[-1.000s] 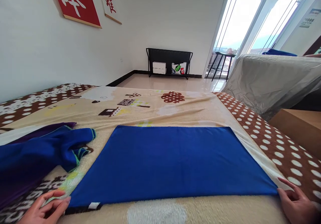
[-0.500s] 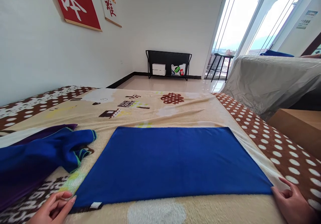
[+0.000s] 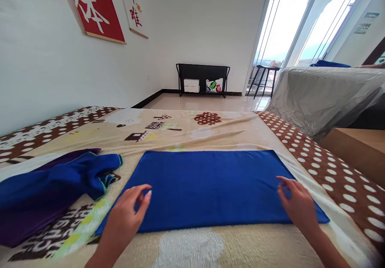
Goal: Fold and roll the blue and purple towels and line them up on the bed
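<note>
A blue towel (image 3: 210, 192) lies flat in a wide rectangle on a patterned blanket (image 3: 240, 244). Above its left part is my left hand (image 3: 129, 204), thumb and fingers curved with a gap between them and nothing held. Over the towel's right part hovers my right hand (image 3: 296, 200), also empty, its fingers bent and apart from the thumb. Whether either hand touches the cloth is hard to tell. The near left corner of the towel is partly hidden behind my left forearm.
Crumpled blue and purple cloths (image 3: 75, 176) lie on the blanket at left. Along the right runs a brown polka-dot border (image 3: 325, 172), with a cardboard box (image 3: 355, 150) beyond it. A black rack (image 3: 203, 71) stands by the far wall, and a stool (image 3: 264, 77) near the window.
Both hands have let go of the towel's near corners. They have moved forward and inward over the cloth. The towel stays spread flat.
</note>
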`<state>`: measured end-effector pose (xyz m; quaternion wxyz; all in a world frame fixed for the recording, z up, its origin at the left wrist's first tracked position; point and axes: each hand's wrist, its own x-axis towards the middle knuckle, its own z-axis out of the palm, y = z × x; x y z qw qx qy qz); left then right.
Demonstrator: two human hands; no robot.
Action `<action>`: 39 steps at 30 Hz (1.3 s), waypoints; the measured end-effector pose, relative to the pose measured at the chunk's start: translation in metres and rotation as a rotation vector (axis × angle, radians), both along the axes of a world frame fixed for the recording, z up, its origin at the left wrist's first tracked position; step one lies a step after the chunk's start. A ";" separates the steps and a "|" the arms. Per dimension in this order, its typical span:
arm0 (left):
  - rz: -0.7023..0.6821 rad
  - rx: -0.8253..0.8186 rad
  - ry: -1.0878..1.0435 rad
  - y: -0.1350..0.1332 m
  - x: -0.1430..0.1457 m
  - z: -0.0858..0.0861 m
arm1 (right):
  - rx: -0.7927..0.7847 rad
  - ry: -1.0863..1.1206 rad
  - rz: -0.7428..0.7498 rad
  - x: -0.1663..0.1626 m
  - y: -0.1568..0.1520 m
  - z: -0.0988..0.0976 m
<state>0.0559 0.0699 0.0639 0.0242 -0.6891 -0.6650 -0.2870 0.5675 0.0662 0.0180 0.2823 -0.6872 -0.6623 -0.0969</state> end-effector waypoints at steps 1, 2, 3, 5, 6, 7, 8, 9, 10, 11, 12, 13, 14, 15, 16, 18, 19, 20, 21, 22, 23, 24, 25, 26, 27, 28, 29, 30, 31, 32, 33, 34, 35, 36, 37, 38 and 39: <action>-0.129 -0.057 0.034 0.018 0.031 0.015 | -0.025 0.003 0.096 -0.028 0.023 0.012; -0.235 -0.141 0.073 0.038 0.063 0.026 | -0.048 -0.002 0.174 -0.055 0.047 0.020; -0.301 -0.174 0.094 0.059 0.093 0.033 | -0.068 -0.006 0.239 -0.081 0.072 0.025; -0.347 -0.196 0.118 0.101 0.146 0.035 | -0.096 -0.012 0.337 -0.126 0.118 0.027; -0.345 -0.198 0.124 0.119 0.167 0.029 | -0.104 -0.011 0.362 -0.144 0.136 0.025; -0.330 -0.194 0.128 0.135 0.184 0.021 | -0.110 -0.008 0.376 -0.158 0.152 0.020; -0.309 -0.190 0.130 0.148 0.196 0.011 | -0.116 -0.006 0.387 -0.169 0.163 0.015; -0.289 -0.185 0.131 0.157 0.205 -0.001 | -0.122 -0.004 0.394 -0.176 0.172 0.008; -0.272 -0.178 0.132 0.162 0.210 -0.014 | -0.128 -0.001 0.400 -0.179 0.177 0.001; -0.258 -0.170 0.134 0.166 0.213 -0.026 | -0.136 0.002 0.407 -0.181 0.180 -0.005; -0.248 -0.163 0.137 0.167 0.213 -0.037 | -0.145 0.006 0.415 -0.180 0.181 -0.012; -0.241 -0.156 0.140 0.168 0.213 -0.047 | -0.153 0.011 0.422 -0.178 0.182 -0.018; -0.237 -0.151 0.143 0.168 0.212 -0.055 | -0.162 0.017 0.429 -0.176 0.183 -0.022; -0.235 -0.148 0.147 0.168 0.211 -0.061 | -0.171 0.024 0.435 -0.174 0.184 -0.026; -0.235 -0.149 0.152 0.169 0.210 -0.065 | -0.180 0.031 0.440 -0.172 0.185 -0.029; -0.234 -0.157 0.163 0.171 0.210 -0.069 | -0.198 0.044 0.450 -0.171 0.187 -0.032; -0.232 -0.163 0.168 0.172 0.210 -0.069 | -0.206 0.049 0.455 -0.171 0.188 -0.032; -0.229 -0.169 0.175 0.173 0.211 -0.069 | -0.213 0.053 0.461 -0.171 0.189 -0.032; -0.227 -0.175 0.181 0.174 0.211 -0.069 | -0.219 0.055 0.468 -0.171 0.190 -0.032; -0.226 -0.178 0.188 0.174 0.211 -0.068 | -0.225 0.055 0.476 -0.171 0.190 -0.031; -0.227 -0.180 0.196 0.173 0.211 -0.068 | -0.230 0.054 0.483 -0.170 0.189 -0.031; -0.228 -0.181 0.204 0.172 0.209 -0.067 | -0.236 0.053 0.488 -0.167 0.188 -0.030; -0.228 -0.180 0.212 0.171 0.207 -0.066 | -0.242 0.051 0.490 -0.163 0.188 -0.030; -0.224 -0.180 0.220 0.170 0.203 -0.066 | -0.247 0.048 0.490 -0.157 0.187 -0.029; -0.217 -0.179 0.228 0.170 0.197 -0.065 | -0.252 0.045 0.485 -0.149 0.186 -0.029; -0.205 -0.181 0.235 0.169 0.189 -0.064 | -0.257 0.041 0.475 -0.139 0.185 -0.030; -0.189 -0.185 0.241 0.170 0.179 -0.063 | -0.263 0.036 0.462 -0.126 0.185 -0.031; -0.169 -0.192 0.247 0.171 0.167 -0.063 | -0.269 0.031 0.444 -0.112 0.185 -0.032; -0.147 -0.201 0.252 0.172 0.154 -0.062 | -0.276 0.026 0.421 -0.097 0.185 -0.033; -0.124 -0.212 0.257 0.174 0.139 -0.062 | -0.282 0.021 0.396 -0.080 0.185 -0.035; -0.101 -0.225 0.262 0.176 0.123 -0.061 | -0.287 0.016 0.370 -0.064 0.185 -0.037; -0.080 -0.237 0.266 0.178 0.107 -0.061 | -0.291 0.013 0.344 -0.047 0.185 -0.039; -0.061 -0.249 0.271 0.181 0.090 -0.061 | -0.294 0.010 0.318 -0.031 0.185 -0.041; -0.043 -0.260 0.276 0.182 0.074 -0.062 | -0.295 0.009 0.294 -0.015 0.185 -0.043; -0.024 -0.270 0.280 0.184 0.058 -0.062 | -0.297 0.009 0.271 0.001 0.184 -0.045; -0.003 -0.280 0.283 0.185 0.041 -0.063 | -0.298 0.011 0.248 0.016 0.183 -0.046; 0.020 -0.289 0.284 0.185 0.026 -0.063 | -0.300 0.014 0.225 0.031 0.182 -0.048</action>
